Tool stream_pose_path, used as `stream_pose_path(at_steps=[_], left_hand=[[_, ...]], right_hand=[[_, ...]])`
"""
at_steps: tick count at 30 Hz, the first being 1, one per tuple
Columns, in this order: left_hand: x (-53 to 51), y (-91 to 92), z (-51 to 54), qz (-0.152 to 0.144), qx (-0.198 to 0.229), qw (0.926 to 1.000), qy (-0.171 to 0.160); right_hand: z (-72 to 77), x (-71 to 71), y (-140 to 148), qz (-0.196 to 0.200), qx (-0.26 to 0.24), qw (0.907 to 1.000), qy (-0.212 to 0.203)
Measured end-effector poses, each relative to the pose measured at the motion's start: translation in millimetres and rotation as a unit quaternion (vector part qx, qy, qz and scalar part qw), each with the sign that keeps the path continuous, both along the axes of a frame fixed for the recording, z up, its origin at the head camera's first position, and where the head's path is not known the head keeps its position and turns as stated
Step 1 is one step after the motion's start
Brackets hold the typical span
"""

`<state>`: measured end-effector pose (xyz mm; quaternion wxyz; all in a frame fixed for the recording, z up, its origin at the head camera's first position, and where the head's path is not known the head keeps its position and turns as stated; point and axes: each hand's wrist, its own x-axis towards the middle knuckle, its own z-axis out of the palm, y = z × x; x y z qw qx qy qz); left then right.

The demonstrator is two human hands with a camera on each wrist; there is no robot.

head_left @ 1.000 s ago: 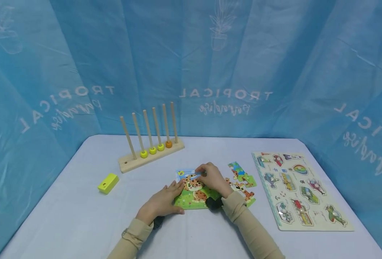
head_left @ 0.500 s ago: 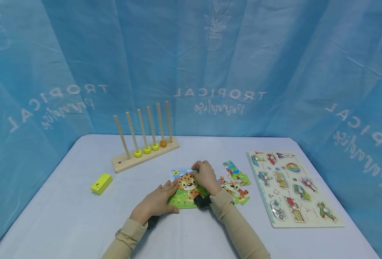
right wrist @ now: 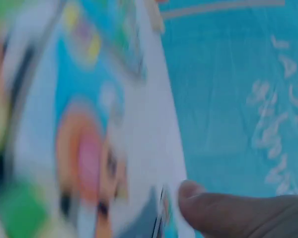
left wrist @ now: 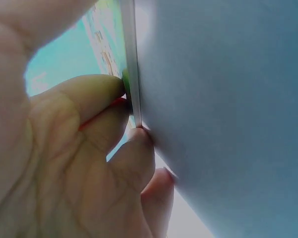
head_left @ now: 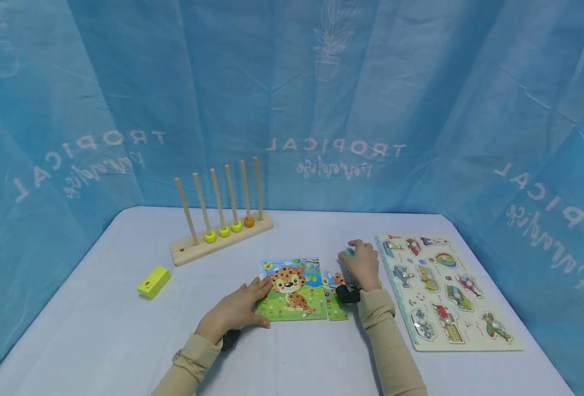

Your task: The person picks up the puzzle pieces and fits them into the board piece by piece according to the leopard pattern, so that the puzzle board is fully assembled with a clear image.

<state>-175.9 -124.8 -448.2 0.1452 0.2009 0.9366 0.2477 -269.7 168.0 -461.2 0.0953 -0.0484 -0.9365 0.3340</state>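
Observation:
A jigsaw picture of a leopard cub point(head_left: 296, 289) lies flat mid-table. My left hand point(head_left: 237, 308) rests against its left edge, fingers extended; in the left wrist view the fingertips point(left wrist: 111, 87) touch the thin edge of the puzzle. My right hand point(head_left: 363, 264) reaches down over a blue-green puzzle piece point(head_left: 348, 252), with curved thumb and fingers around it. Whether they pinch it cannot be told. In the right wrist view a fingertip point(right wrist: 191, 191) is beside a piece point(right wrist: 167, 213). More puzzle pieces point(head_left: 337, 305) lie beside the picture, partly hidden under my right hand.
Behind the puzzle stands a wooden peg rack point(head_left: 222, 239) with several yellow beads and an orange one. A yellow block point(head_left: 154, 282) lies at the left. To the right is a knob puzzle board point(head_left: 447, 294) of vehicles. A blue curtain point(head_left: 292, 104) borders the table.
My right hand has moved from the picture's upper right corner, rightward to the loose pieces. That corner, now uncovered, shows leaves and blue sky. My left hand has stayed at the left edge.

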Motion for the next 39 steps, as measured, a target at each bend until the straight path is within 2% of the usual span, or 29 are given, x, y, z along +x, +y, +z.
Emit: stream_pose_path(at_steps=[2,5,11,15,19,22,25,27,30,35,39], left_hand=[[0.4,-0.7,0.6,-0.002,0.002,1.0,0.0],[0.6,-1.1,0.4,-0.004,0.004,1.0,0.001],[0.0,-1.6,-0.5,-0.002,-0.003,1.0,0.004],[0.1,-1.3,0.0,-0.004,-0.002,1.0,0.006],[0.1,-0.8,-0.4,-0.007,-0.002,1.0,0.006],[0.0,-0.3,-0.5,-0.004,-0.003,1.0,0.005],[-0.6,-0.1,-2.0,-0.002,-0.004,1.0,0.005],[-0.9,-0.5,-3.1,-0.005,-0.004,1.0,0.006],[-1.6,-1.0,-4.3,-0.012,-0.001,0.9999,0.009],[-1.9,-1.5,-4.5,-0.01,0.0,0.9999,0.009],[-0.6,-1.6,-3.0,-0.005,-0.005,1.0,0.007]], right_hand=[[-1.9,-1.1,7,-0.014,0.022,0.9996,-0.014],[-2.6,-2.4,12,-0.01,0.033,0.9992,-0.02],[0.2,-2.9,11,0.005,-0.016,0.9989,-0.045],[-1.4,-5.3,12,0.003,-0.066,0.9974,-0.031],[0.3,-5.6,9,0.023,-0.148,0.9882,-0.031],[3.5,-3.3,1,0.062,-0.191,0.9781,-0.055],[4.2,0.1,-11,0.109,-0.211,0.9674,-0.089],[2.8,2.1,-21,0.131,-0.212,0.9624,-0.108],[-0.4,5.7,-34,0.153,-0.197,0.9614,-0.117],[0.4,12.0,-48,0.155,-0.149,0.9716,-0.098],[-0.1,14.8,-56,0.15,-0.09,0.9825,-0.063]])
